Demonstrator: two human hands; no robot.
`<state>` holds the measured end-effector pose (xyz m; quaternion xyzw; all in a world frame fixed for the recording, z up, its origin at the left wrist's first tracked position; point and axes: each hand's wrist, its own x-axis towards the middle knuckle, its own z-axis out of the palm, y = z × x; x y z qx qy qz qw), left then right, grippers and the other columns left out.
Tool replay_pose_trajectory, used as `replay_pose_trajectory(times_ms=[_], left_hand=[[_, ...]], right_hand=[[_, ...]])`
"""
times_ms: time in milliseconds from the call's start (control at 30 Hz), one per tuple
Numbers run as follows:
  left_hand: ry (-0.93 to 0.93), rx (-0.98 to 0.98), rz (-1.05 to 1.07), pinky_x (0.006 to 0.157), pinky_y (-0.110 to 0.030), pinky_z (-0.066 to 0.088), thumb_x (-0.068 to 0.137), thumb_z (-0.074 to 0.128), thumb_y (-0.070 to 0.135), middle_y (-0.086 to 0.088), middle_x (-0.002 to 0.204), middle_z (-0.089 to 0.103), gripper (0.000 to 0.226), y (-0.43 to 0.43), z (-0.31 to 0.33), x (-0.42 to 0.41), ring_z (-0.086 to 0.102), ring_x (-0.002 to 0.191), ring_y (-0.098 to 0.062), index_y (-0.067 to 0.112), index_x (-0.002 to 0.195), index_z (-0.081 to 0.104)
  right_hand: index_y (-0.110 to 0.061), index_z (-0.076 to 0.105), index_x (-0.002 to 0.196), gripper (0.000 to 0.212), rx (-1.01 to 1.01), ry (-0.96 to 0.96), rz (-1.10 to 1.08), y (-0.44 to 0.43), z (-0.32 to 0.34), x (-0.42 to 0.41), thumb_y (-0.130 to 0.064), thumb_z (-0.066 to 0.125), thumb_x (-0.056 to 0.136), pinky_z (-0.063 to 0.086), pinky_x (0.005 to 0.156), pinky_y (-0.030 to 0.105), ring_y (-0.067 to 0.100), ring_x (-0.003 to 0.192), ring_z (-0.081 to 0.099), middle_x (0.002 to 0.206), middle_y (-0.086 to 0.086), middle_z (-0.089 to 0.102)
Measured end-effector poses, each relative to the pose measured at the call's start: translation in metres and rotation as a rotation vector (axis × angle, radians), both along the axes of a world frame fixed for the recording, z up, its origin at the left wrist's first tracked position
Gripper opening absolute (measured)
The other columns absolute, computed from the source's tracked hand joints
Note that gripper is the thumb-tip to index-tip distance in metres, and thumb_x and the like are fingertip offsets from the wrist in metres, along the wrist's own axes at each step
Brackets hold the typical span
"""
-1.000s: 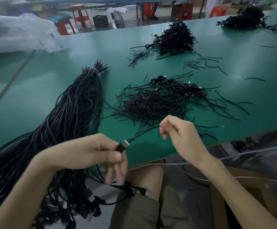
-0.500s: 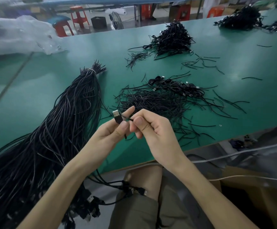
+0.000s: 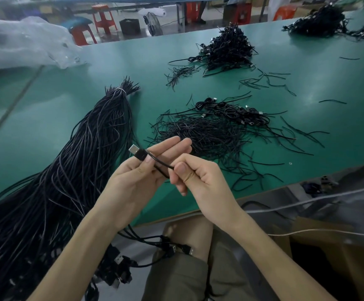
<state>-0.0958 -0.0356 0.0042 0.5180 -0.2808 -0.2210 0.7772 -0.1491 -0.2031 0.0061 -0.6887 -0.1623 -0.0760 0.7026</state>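
My left hand (image 3: pixel 133 181) pinches the black plug of a USB cable (image 3: pixel 138 153) between thumb and fingers, its metal end pointing up and left. My right hand (image 3: pixel 200 181) pinches the same cable's thin black cord a short way from the plug. The cord bends into a small loop between the two hands. Both hands hover over the near edge of the green table (image 3: pixel 46 131). A big tied bundle of black cables (image 3: pixel 90 153) lies to the left, hanging off the table edge.
A flat heap of short black wire ties (image 3: pixel 200 133) lies just beyond my hands, with several coiled cables (image 3: pixel 237 114) behind it. More black piles (image 3: pixel 226 48) sit farther back and at the far right. Clear plastic bags (image 3: pixel 24 42) lie at the far left. Loose plugs rest on my lap.
My hands came together from apart. The left hand lifted the plug over the table. The right hand took hold of the cord and has now pulled a little away from the plug.
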Motion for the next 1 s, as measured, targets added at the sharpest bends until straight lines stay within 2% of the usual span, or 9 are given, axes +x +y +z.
replay_pose_trajectory(times_ms=[267,367,400,467,533,633,733,867,1000], left_hand=[[0.121,-0.187,-0.003,0.114,-0.036,0.041,0.112,0.026,0.028,-0.018,0.155,0.048,0.051,0.000,0.008,-0.002,0.044,0.145,-0.033,0.001,0.149,0.047],[0.195,-0.256,0.163,0.084,-0.025,0.054,0.114,0.025,0.024,0.004,0.094,0.071,0.047,0.003,0.019,-0.002,0.068,0.085,-0.011,0.012,0.111,0.071],[0.198,-0.257,0.173,0.069,-0.021,0.049,0.114,0.024,0.024,0.011,0.073,0.061,0.048,0.008,0.023,-0.003,0.056,0.061,-0.005,0.017,0.098,0.069],[0.120,-0.168,0.127,0.053,-0.020,0.033,0.112,0.032,0.030,0.012,0.054,0.040,0.044,0.020,0.032,-0.002,0.033,0.046,-0.004,0.024,0.081,0.064],[-0.097,0.148,0.002,0.048,-0.020,0.029,0.105,0.049,0.039,0.009,0.050,0.035,0.038,0.030,0.035,-0.004,0.031,0.044,-0.007,0.027,0.073,0.066],[-0.280,0.717,-0.182,0.047,-0.021,0.039,0.103,0.052,0.044,0.001,0.056,0.061,0.037,0.032,0.029,-0.009,0.049,0.044,-0.013,0.023,0.079,0.070],[-0.449,1.081,0.003,0.066,-0.031,0.054,0.102,0.047,0.047,0.015,0.075,0.074,0.036,0.024,0.015,-0.009,0.066,0.064,-0.013,0.023,0.086,0.069],[-0.545,1.074,0.331,0.052,-0.020,0.038,0.100,0.054,0.037,0.009,0.059,0.055,0.032,0.019,-0.001,-0.004,0.047,0.053,-0.007,0.016,0.077,0.060],[-0.516,0.989,0.288,0.073,-0.035,0.053,0.093,0.044,0.050,-0.006,0.088,0.071,0.051,0.014,0.002,-0.005,0.065,0.078,-0.017,0.008,0.105,0.070]], right_hand=[[-0.016,0.061,0.081,0.032,-0.183,0.043,0.023,0.001,-0.016,-0.002,-0.029,0.049,0.108,0.040,0.062,0.027,0.014,0.062,0.048,0.069,-0.003,0.056],[-0.022,0.061,0.081,0.032,-0.288,0.074,0.014,-0.004,-0.024,0.002,-0.035,0.050,0.108,0.038,0.059,0.023,0.018,0.057,0.048,0.064,0.000,0.056],[-0.022,0.061,0.080,0.034,-0.323,0.091,0.013,-0.007,-0.026,0.004,-0.038,0.050,0.107,0.037,0.058,0.020,0.012,0.055,0.047,0.062,-0.004,0.054],[-0.023,0.062,0.077,0.035,-0.380,0.128,0.013,-0.014,-0.029,0.011,-0.039,0.052,0.106,0.036,0.057,0.018,0.006,0.053,0.045,0.059,-0.010,0.052],[-0.022,0.063,0.075,0.035,-0.419,0.136,0.020,-0.020,-0.028,0.019,-0.038,0.055,0.105,0.034,0.055,0.023,0.011,0.052,0.042,0.058,-0.006,0.050],[-0.022,0.064,0.074,0.034,-0.494,0.088,0.032,-0.019,-0.023,0.030,-0.036,0.057,0.104,0.030,0.053,0.020,0.006,0.050,0.039,0.057,0.001,0.050],[-0.020,0.063,0.072,0.038,-0.506,0.079,0.012,-0.013,-0.021,0.034,-0.038,0.054,0.105,0.034,0.056,0.023,0.006,0.054,0.043,0.060,-0.001,0.054],[-0.006,0.062,0.080,0.041,-0.377,0.073,-0.034,-0.005,-0.019,0.032,-0.031,0.048,0.109,0.037,0.058,0.024,0.006,0.056,0.046,0.062,-0.001,0.055],[-0.003,0.063,0.085,0.045,-0.260,0.034,-0.091,-0.001,-0.020,0.028,-0.037,0.045,0.108,0.040,0.058,0.035,0.023,0.057,0.049,0.063,0.010,0.055]])
